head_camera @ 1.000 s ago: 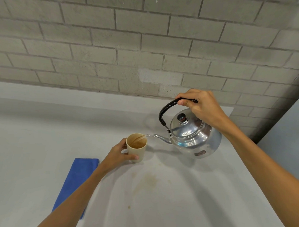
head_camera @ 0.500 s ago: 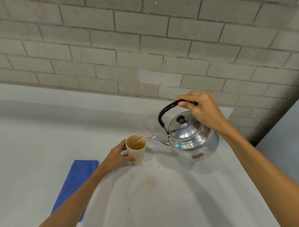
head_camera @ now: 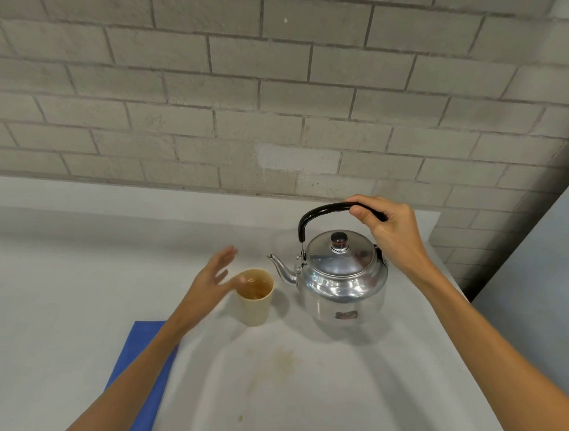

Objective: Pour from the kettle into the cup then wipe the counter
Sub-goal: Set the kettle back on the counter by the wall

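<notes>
A shiny metal kettle [head_camera: 340, 287] stands upright on the grey counter [head_camera: 334, 396], spout pointing left. My right hand [head_camera: 388, 231] grips its black handle from above. Just left of the spout stands a cream cup [head_camera: 254, 298] with brownish liquid inside. My left hand [head_camera: 213, 282] hovers at the cup's left side, fingers spread, blurred, holding nothing. A blue cloth [head_camera: 139, 372] lies flat on the counter under my left forearm, partly hidden by it.
Brownish stains [head_camera: 285, 358] mark the counter in front of the cup and kettle, with a small spot [head_camera: 240, 418] nearer me. A brick wall [head_camera: 281, 101] runs behind the counter. The counter's right edge drops off beside a grey panel [head_camera: 540, 291].
The kettle has been tipped back upright and stands right of the cup; the stream has stopped. My left hand has let go of the cup and opened.
</notes>
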A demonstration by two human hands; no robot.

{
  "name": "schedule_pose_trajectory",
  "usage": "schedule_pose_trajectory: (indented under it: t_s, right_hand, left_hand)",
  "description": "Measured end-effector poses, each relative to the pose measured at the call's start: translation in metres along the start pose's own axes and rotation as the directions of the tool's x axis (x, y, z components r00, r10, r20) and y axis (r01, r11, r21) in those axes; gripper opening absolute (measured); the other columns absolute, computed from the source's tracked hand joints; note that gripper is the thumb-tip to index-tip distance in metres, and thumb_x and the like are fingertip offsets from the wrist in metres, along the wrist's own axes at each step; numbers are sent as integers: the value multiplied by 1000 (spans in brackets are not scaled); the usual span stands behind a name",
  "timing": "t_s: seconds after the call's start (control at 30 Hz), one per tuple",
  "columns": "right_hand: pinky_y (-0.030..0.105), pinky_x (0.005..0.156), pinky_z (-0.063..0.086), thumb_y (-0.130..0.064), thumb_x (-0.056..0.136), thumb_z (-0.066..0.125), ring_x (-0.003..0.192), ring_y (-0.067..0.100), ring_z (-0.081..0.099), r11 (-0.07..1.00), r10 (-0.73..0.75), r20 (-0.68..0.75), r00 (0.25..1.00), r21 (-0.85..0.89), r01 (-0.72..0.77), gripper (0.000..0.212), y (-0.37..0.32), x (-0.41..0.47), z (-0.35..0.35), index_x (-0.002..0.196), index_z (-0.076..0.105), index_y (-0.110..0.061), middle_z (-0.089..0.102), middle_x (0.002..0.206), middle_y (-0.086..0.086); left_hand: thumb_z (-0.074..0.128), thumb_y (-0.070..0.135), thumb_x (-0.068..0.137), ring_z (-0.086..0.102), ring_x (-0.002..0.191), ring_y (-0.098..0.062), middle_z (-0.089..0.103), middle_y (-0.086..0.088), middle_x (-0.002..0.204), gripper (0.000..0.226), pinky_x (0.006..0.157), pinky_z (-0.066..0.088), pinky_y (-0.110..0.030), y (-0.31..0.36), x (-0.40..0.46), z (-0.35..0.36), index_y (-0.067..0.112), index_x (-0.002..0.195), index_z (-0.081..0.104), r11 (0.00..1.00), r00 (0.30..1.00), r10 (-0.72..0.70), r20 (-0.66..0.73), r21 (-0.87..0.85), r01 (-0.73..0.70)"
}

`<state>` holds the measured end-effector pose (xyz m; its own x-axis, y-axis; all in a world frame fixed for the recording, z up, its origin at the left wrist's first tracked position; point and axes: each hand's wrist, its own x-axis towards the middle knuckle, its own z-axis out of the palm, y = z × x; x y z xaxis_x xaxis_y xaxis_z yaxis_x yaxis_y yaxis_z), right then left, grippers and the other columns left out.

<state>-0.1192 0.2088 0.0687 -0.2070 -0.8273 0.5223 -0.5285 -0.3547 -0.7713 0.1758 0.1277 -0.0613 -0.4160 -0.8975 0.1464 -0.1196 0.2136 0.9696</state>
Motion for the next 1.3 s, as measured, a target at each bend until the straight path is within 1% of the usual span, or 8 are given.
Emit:
schedule_pose_trajectory:
  t_s: [0.13,0.3,0.5,0.67,0.83,1.0,1.2,1.3]
  right_hand:
    - [31,88,50,-13,87,64,95,18,64,999,20,-55,998,49,-17,20,11,3,1,102,70,-24,72,97,2]
    - [31,95,49,-12,86,64,103,9,64,990,94,-84,992,117,-84,22,36,9,7,106,69,-21,70,103,-3]
    - [20,87,49,-12,87,64,94,7,65,978,142,-86,986,168,-127,20,72,16,20,102,70,-22,72,98,-2]
    - [22,89,49,-12,87,64,94,7,65,964,201,-69,977,194,-184,18,103,25,31,101,72,-20,72,98,-6]
    - [17,85,48,-12,88,63,93,7,65,953,229,-63,971,219,-210,19,132,33,39,98,71,-26,72,96,-4]
    - [10,82,47,-14,88,63,89,4,64,958,209,-92,974,219,-185,19,150,53,44,100,71,-25,71,94,-6]
    - [16,91,48,-11,88,62,99,7,65,971,150,-136,979,204,-120,22,167,79,54,108,70,-11,71,103,0]
    - [16,90,48,-8,88,62,98,10,65,981,105,-159,982,177,-77,22,172,91,60,109,69,-6,70,103,2]
  left_hand:
    - [54,46,80,45,126,-3,47,8,140,59,105,36,-23,47,26,2,25,135,45,990,990,127,-59,62,-123]
    - [50,50,84,43,115,20,45,15,138,55,93,33,2,83,67,36,30,135,43,964,973,201,117,154,-218]
    - [51,41,90,40,125,3,46,6,143,51,96,31,1,84,110,80,24,138,43,942,946,196,260,217,-255]
    - [51,33,92,49,123,-6,55,4,136,41,100,43,-25,65,135,94,25,132,51,943,949,170,268,236,-235]
    - [53,28,92,57,106,-3,65,5,121,34,78,44,-8,47,161,100,24,125,58,953,953,125,274,233,-192]
    - [56,21,91,62,103,-5,68,13,101,25,91,45,-16,42,184,104,26,114,65,969,962,131,241,174,-175]
    - [56,14,90,65,101,-13,71,0,103,26,93,45,-21,43,210,103,16,115,65,949,956,200,216,201,-244]
    - [56,11,90,64,97,-14,71,-3,100,28,88,43,-14,44,220,102,12,116,65,947,958,213,191,200,-251]
